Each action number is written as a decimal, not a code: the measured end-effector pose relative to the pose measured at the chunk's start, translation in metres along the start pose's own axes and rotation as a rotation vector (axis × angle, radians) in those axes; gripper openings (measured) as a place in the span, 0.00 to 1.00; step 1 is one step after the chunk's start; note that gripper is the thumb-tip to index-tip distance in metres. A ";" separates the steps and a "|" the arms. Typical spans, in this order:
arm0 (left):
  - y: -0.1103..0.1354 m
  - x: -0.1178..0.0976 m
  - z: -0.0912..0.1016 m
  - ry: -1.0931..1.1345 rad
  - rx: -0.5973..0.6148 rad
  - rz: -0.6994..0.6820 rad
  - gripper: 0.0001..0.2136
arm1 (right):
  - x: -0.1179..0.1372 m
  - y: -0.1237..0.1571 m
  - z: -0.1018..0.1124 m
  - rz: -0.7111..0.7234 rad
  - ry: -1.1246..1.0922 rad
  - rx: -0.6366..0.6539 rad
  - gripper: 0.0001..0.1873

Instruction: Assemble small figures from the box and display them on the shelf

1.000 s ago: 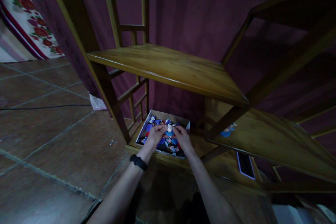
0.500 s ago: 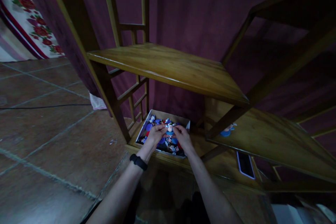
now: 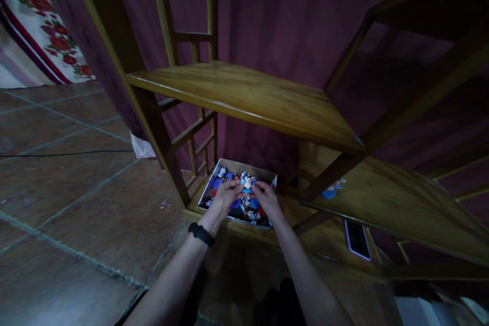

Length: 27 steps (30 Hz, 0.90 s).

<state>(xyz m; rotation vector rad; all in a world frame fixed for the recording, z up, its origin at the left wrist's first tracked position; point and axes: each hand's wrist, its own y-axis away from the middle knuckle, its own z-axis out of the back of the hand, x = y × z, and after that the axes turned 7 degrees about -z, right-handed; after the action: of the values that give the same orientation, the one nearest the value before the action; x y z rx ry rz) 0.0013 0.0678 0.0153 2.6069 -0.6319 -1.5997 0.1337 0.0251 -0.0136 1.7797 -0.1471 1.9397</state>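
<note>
Between my two hands I hold a small toy figurine (image 3: pixel 248 183) with a pale face, a blue-and-white top and a round blue base. My left hand (image 3: pixel 228 194), with a black band on its wrist, pinches the figurine's left side. On the other side, the fingers of my right hand (image 3: pixel 266 197) are closed on it as well. Both hands are over an open cardboard box (image 3: pixel 270 177) that holds several figurines in blue, purple, red and black. The hands hide part of the box's contents.
The box stands on the low board of a wooden shelf unit, beneath a wooden shelf (image 3: pixel 244 94). Another blue-based figurine (image 3: pixel 331 189) stands on a shelf to the right. A phone (image 3: pixel 357 239) lies lower right. A thin cable (image 3: pixel 64 154) crosses the tiled floor at left.
The figurine has turned slightly in my fingers, so its blue base sits a little higher. Both hands stay in nearly the same place above the box.
</note>
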 end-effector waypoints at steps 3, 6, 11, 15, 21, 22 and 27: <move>0.001 -0.001 0.000 0.006 0.000 0.009 0.04 | -0.001 0.000 0.000 0.005 -0.067 -0.009 0.19; 0.000 0.000 0.001 -0.002 0.009 0.008 0.04 | 0.000 0.000 0.000 0.008 -0.082 -0.005 0.18; -0.001 0.001 0.001 -0.014 0.009 -0.004 0.04 | 0.002 0.001 0.000 -0.004 -0.076 0.004 0.18; -0.001 0.001 0.002 -0.028 0.006 -0.009 0.05 | 0.003 0.003 -0.001 -0.015 -0.060 -0.011 0.17; -0.002 0.001 0.002 -0.018 0.004 -0.008 0.06 | 0.003 0.004 0.000 -0.018 -0.047 -0.004 0.17; -0.002 0.001 0.002 -0.017 0.008 -0.006 0.06 | 0.004 0.005 0.000 -0.012 -0.045 0.001 0.17; -0.001 0.001 0.002 -0.001 0.002 0.008 0.05 | 0.008 0.008 0.000 0.003 -0.041 0.011 0.17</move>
<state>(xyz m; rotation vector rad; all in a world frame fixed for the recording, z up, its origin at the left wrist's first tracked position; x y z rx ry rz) 0.0007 0.0689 0.0131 2.6016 -0.6426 -1.5995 0.1302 0.0205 -0.0043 1.8277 -0.1533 1.9108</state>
